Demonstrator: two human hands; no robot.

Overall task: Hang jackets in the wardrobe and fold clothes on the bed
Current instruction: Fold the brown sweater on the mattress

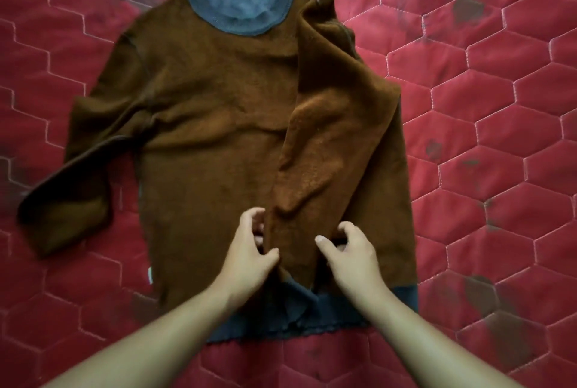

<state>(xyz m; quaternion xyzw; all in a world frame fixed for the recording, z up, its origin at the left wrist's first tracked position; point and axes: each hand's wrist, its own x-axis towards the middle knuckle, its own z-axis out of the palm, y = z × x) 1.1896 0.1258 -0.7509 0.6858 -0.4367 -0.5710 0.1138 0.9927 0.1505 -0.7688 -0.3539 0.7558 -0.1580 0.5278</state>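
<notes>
I am folding a brown sweater (212, 112) on the red bed (499, 106). It lies flat in the middle of the bed, with its grey neck (240, 3) at the far end and its grey bottom band (312, 315) near me. The right sleeve (312, 153) is already folded over the front and runs down toward me. My 2 hands are at its near end. My left hand (249, 253) is on the left side of it and my right hand (352, 256) is on the right side. The fingers (251, 214) of both hands are curled round the edges of the sleeve, so I think both are holding it, not loose. The left sleeve (78, 184) is not folded yet. It sticks out to the left, a bit crumpled. I think I am on the step of laying the 1st sleeve straight. Next I would let go and reach left for the other sleeve. That move needs a soft pull, so the folded side does not slip. No jackets are in view
</notes>
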